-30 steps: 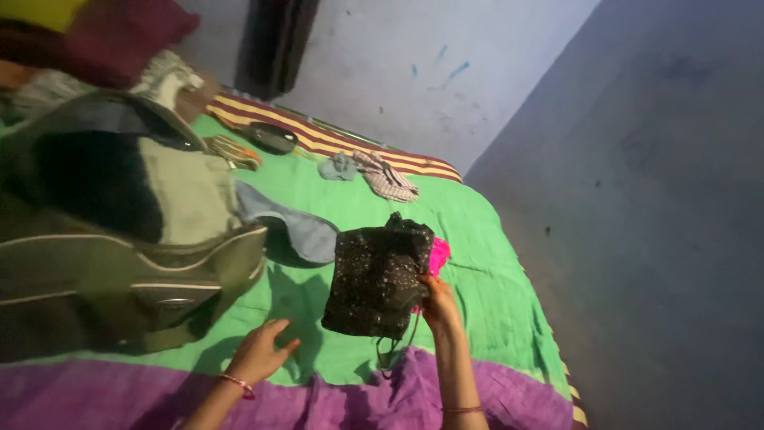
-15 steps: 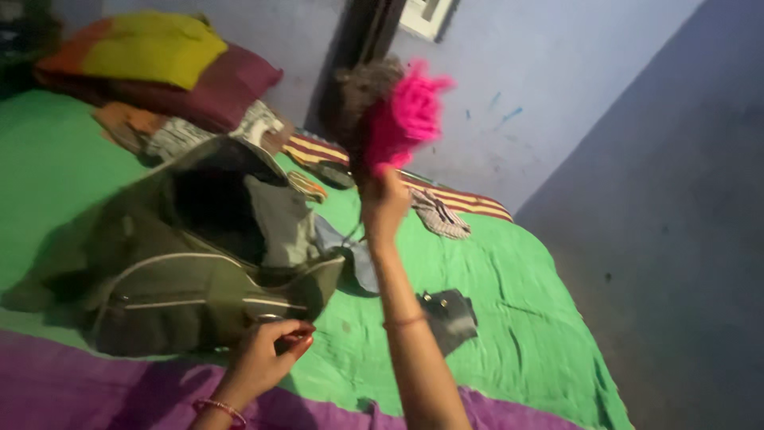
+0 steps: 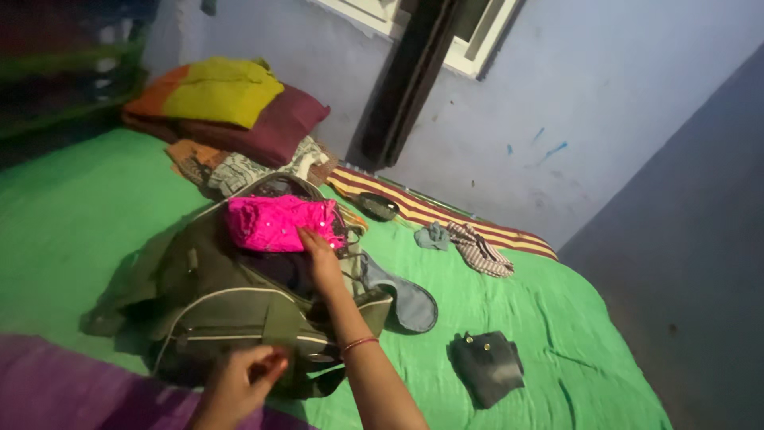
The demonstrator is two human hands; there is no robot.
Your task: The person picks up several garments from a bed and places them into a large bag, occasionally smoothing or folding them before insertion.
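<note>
So my right hand is down on a bright pink sparkly piece of cloth, fingers pinched onto its near edge, and the cloth is sitting right in the open mouth of the olive-green fabric duffel bag with pale piping, spread across the top of whatever dark stuff is inside. My left hand is low in the shot at the front of the bag, fingers curled in, but honestly I can't tell if it's gripping the bag or just touching it (it's blurry and dark down there). The bag is slumped on the green bedsheet, with a grey-blue flap of cloth poking out from its right side. Further right on the sheet, well apart from the bag, there's a small dark pouch with a metal clasp lying flat. Behind the bag is a stack of 2 pillows, a yellow-and-orange one on top of a maroon one, with some patterned folded cloth just in front of them. Along the wall runs a maroon-and-cream striped mat edge, and near it lie a small dark oval case, a crumpled grey rag and a checked piece of cloth. A purple cloth covers the bottom left corner.
</note>
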